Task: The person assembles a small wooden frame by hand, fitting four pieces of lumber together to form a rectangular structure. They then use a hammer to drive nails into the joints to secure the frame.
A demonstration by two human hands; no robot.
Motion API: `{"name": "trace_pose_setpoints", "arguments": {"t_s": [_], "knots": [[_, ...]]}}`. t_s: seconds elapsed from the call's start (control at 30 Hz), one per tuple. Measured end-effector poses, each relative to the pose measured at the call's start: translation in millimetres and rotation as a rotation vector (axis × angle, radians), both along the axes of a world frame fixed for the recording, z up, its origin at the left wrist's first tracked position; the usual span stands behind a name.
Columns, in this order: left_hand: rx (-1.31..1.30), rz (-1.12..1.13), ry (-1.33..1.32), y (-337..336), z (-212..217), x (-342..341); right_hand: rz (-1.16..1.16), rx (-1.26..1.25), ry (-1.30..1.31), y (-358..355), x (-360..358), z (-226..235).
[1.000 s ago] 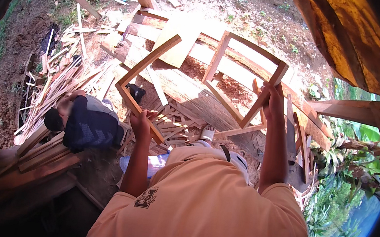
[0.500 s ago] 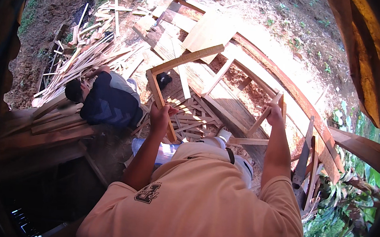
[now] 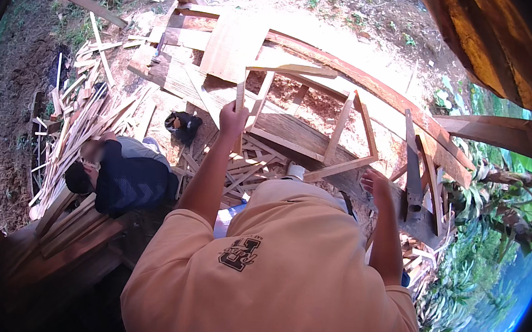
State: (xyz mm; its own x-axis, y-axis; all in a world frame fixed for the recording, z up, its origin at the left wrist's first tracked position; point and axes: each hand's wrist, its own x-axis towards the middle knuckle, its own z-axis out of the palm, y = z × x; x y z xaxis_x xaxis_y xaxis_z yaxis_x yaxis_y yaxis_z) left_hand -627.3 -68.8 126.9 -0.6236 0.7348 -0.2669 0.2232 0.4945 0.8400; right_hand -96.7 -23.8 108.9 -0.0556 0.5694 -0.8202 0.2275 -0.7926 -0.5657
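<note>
My left hand (image 3: pixel 233 121) is closed around one arm of an L-shaped wooden frame piece (image 3: pixel 241 93). Its other arm stretches right above the plank workbench. My right hand (image 3: pixel 376 184) holds nothing, its fingers apart, close to the end of a thin wooden strip (image 3: pixel 342 168). That strip meets a second angled wooden frame piece (image 3: pixel 366 126), which rests on the bench. Behind both lies a rectangular frame of battens (image 3: pixel 286 143), partly overlapped by the pieces in front.
A handsaw (image 3: pixel 413 164) lies at the bench's right end. A wide board (image 3: pixel 231 50) sits toward the back. At left, a co-worker in a dark top (image 3: pixel 133 179) crouches by a pile of thin wood strips (image 3: pixel 87 129). A black bag (image 3: pixel 183 127) stands between us.
My right hand has let go of its wooden frame piece, which now lies on the bench. My left hand has turned the L-shaped piece and moved it up. The whole view has shifted.
</note>
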Motion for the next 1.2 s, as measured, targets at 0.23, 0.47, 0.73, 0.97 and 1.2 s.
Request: {"name": "trace_pose_setpoints", "arguments": {"t_s": [0.23, 0.47, 0.73, 0.97, 1.2], "knots": [[0.182, -0.18, 0.329, 58.2, -54.7, 15.1, -0.306, -0.138, -0.157, -143.1, 103.4, -3.2], [0.184, -0.213, 0.388, 61.2, -98.1, -5.6, -0.354, -0.302, -0.232, -223.1, 112.8, -18.4], [0.126, -0.267, 0.582, 63.4, -86.6, 12.0, 0.0, -0.035, -0.3, -274.4, 148.8, -90.6], [0.115, -0.238, 0.449, 64.3, -81.7, 13.9, 0.12, -0.016, -0.397, -258.6, 130.9, -65.2], [0.13, -0.211, 0.442, 64.9, -74.8, 16.7, 0.145, -0.003, -0.406, -261.0, 131.4, -62.4]]}}
